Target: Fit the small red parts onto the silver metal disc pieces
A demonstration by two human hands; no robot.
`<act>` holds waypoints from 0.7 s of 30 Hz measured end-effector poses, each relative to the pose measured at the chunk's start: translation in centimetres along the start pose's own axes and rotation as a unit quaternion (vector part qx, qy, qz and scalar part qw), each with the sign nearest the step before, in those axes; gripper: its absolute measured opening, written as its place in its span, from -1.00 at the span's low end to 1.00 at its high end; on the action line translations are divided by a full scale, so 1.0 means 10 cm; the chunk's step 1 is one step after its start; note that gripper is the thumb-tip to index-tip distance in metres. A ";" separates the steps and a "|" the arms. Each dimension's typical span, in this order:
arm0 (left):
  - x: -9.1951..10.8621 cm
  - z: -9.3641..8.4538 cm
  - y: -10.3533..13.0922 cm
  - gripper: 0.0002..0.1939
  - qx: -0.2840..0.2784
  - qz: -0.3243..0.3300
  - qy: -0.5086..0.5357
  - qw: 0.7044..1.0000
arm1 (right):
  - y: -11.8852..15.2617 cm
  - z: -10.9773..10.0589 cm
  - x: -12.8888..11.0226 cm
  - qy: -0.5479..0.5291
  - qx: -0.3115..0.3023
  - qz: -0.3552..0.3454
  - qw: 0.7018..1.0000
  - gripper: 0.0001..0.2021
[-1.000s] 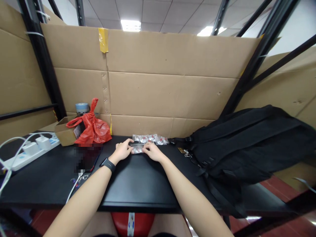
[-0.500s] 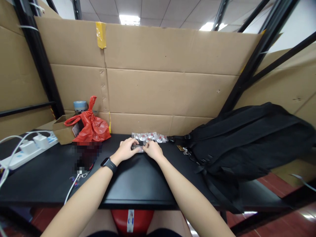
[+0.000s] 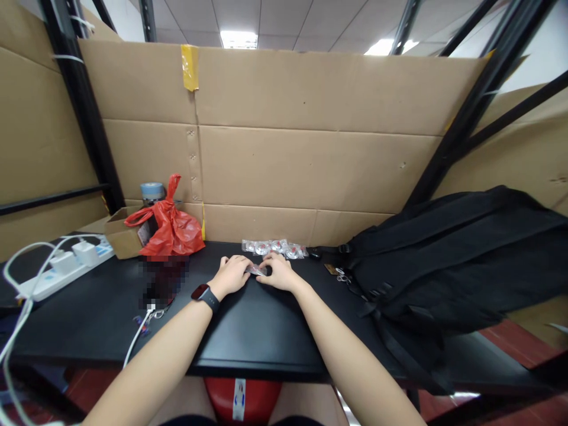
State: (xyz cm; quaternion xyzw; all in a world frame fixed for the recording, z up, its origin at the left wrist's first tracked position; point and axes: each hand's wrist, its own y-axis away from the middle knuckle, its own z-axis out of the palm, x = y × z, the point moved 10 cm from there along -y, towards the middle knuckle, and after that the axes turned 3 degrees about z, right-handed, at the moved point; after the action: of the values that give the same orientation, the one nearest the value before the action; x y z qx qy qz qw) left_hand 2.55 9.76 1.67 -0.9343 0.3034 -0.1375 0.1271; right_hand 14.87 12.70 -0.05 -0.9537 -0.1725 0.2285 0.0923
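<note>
Fingers of the right hand (image 3: 280, 274) have parted wider, their hold unclear, while those of the left hand (image 3: 231, 276) seem pinched on the small clear packet (image 3: 255, 270) between them, which could slip from a loose grip onto the black counter (image 3: 266, 331), backed by far cardboard (image 3: 288, 165) beneath ceiling lights (image 3: 239, 39).
</note>
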 end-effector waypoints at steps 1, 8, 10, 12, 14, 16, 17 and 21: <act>-0.01 -0.01 0.00 -0.77 0.002 -0.002 0.008 1.000 | 0.00 0.02 0.02 -0.005 -0.005 -0.001 1.000 -0.71; -0.27 -0.07 -0.01 -0.76 0.027 -0.085 0.071 0.994 | -0.03 -0.01 0.05 -0.071 -0.012 0.009 0.997 -0.77; -0.33 -0.06 0.00 -0.73 0.021 -0.104 0.071 0.992 | -0.01 0.00 0.08 -0.053 -0.017 0.039 0.998 -0.76; -0.35 -0.07 0.01 -0.70 0.019 -0.115 0.063 0.991 | 0.01 -0.01 0.12 -0.027 -0.013 0.073 0.997 -0.79; -0.34 -0.14 0.02 -0.71 0.033 -0.118 0.046 0.991 | 0.03 -0.05 0.13 -0.011 0.001 0.086 0.996 -0.84; -0.25 -0.21 0.02 -0.75 0.035 -0.088 0.038 0.995 | 0.02 -0.08 0.11 -0.014 0.011 0.070 0.997 -0.87; -0.17 -0.22 0.02 -0.76 0.022 -0.056 0.041 0.997 | 0.01 -0.10 0.10 -0.018 0.016 0.058 0.998 -0.89; 0.12 -0.08 0.08 -0.69 -0.105 0.055 0.051 0.992 | -0.03 -0.23 0.23 -0.016 0.063 0.064 0.996 -0.90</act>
State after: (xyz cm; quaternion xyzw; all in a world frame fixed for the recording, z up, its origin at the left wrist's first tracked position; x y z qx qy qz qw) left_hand 2.82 8.27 2.35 -0.9162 0.3730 -0.1454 0.0194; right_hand 17.81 13.58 1.13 -0.9513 -0.0977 0.2595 0.1350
